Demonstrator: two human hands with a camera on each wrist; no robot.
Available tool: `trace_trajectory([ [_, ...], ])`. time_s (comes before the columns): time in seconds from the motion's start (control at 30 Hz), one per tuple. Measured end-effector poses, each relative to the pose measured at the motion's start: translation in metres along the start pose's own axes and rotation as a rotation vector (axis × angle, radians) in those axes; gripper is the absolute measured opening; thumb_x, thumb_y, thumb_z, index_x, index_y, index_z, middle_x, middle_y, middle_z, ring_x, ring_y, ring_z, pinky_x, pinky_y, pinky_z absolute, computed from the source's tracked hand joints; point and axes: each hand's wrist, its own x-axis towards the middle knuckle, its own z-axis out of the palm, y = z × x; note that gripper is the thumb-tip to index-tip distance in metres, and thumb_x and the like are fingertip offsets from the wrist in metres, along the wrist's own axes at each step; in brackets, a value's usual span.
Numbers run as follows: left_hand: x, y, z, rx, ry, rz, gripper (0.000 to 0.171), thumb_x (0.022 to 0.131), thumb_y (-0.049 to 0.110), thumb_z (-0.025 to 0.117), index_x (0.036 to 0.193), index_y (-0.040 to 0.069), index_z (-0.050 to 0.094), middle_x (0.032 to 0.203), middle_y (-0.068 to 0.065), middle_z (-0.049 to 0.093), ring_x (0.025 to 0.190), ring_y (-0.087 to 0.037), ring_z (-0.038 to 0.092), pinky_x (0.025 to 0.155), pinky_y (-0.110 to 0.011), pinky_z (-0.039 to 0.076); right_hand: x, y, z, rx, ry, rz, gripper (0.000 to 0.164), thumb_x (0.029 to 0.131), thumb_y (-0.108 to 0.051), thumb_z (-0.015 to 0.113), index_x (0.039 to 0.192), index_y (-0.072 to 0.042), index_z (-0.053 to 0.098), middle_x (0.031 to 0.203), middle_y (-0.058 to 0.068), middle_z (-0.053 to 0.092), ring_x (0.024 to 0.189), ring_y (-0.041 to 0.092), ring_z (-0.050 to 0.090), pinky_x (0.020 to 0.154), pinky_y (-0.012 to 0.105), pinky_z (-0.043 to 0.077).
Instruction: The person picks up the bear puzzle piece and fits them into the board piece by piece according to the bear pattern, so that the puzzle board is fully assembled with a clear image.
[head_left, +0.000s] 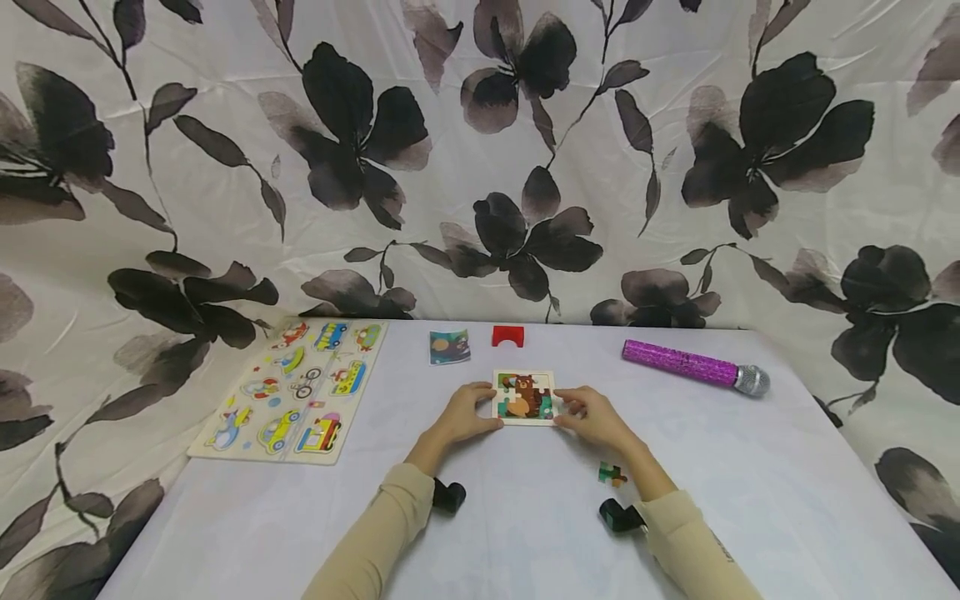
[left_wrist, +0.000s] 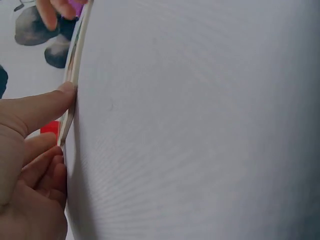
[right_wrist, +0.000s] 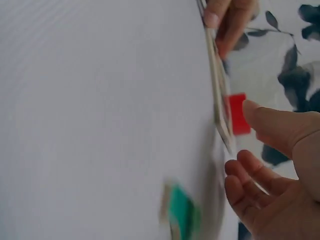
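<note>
A small wooden puzzle [head_left: 534, 398] with a brown bear picture lies in its pale frame at the middle of the white table. My left hand [head_left: 463, 414] grips the frame's left side; in the left wrist view its thumb [left_wrist: 60, 101] presses the near edge, with the other fingers round the corner. At the right side, my right hand [head_left: 597, 421] is held with thumb and fingers spread. The right wrist view shows a gap between its fingertips [right_wrist: 231, 167] and the frame [right_wrist: 216, 90]. Loose puzzle pieces [head_left: 612, 475], partly green, lie near the right forearm.
Behind the puzzle are a red arch block [head_left: 507, 335] and a blue picture card [head_left: 449, 347]. A large vehicle puzzle board [head_left: 247, 450] lies to the left, a purple glitter microphone [head_left: 682, 364] to the right. A floral cloth [head_left: 450, 167] hangs behind the table.
</note>
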Motion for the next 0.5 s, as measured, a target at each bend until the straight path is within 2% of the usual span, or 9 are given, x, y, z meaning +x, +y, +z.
trace_trajectory([
  [0.1,-0.002,-0.001,-0.001,-0.021,0.012,-0.008,0.06,0.075,0.019,0.077,0.125,-0.007,0.055,0.132,-0.022,0.051,0.127,-0.036,0.043,0.107,-0.046,0.033,-0.019,0.004,-0.022,-0.042,0.008,0.028,0.045,0.08,-0.012,0.073,0.12,0.006,0.06,0.105,0.021,0.062,0.089,0.029,0.058,0.073,0.037,0.049],
  [0.17,-0.002,-0.001,0.0,-0.028,0.011,-0.009,0.06,0.076,0.02,0.076,0.125,-0.007,0.055,0.133,-0.022,0.051,0.127,-0.036,0.043,0.107,-0.047,0.033,-0.035,0.008,-0.039,-0.081,0.002,0.081,0.044,0.078,-0.011,0.074,0.116,0.006,0.061,0.103,0.022,0.063,0.087,0.029,0.057,0.072,0.039,0.049],
  [0.3,-0.001,0.0,0.001,-0.031,0.009,-0.013,0.057,0.076,0.019,0.076,0.123,-0.008,0.057,0.133,-0.021,0.051,0.127,-0.037,0.043,0.106,-0.048,0.033,-0.066,0.017,-0.068,-0.164,-0.067,0.223,0.04,0.073,-0.013,0.078,0.106,0.005,0.064,0.095,0.017,0.062,0.084,0.027,0.055,0.073,0.043,0.048],
  [0.37,-0.001,0.0,0.002,-0.03,0.013,-0.014,0.057,0.076,0.018,0.076,0.122,-0.009,0.057,0.133,-0.022,0.051,0.127,-0.037,0.043,0.106,-0.048,0.033,-0.078,0.022,-0.075,-0.179,-0.109,0.293,0.039,0.071,-0.017,0.08,0.101,0.003,0.064,0.091,0.013,0.06,0.083,0.025,0.054,0.072,0.043,0.048],
  [0.5,0.0,-0.001,0.002,-0.026,0.016,-0.014,0.056,0.077,0.018,0.076,0.122,-0.009,0.057,0.132,-0.022,0.051,0.127,-0.038,0.043,0.106,-0.048,0.033,-0.09,0.031,-0.076,-0.168,-0.116,0.344,0.039,0.07,-0.025,0.082,0.093,-0.001,0.062,0.085,0.007,0.057,0.079,0.021,0.051,0.068,0.037,0.046],
])
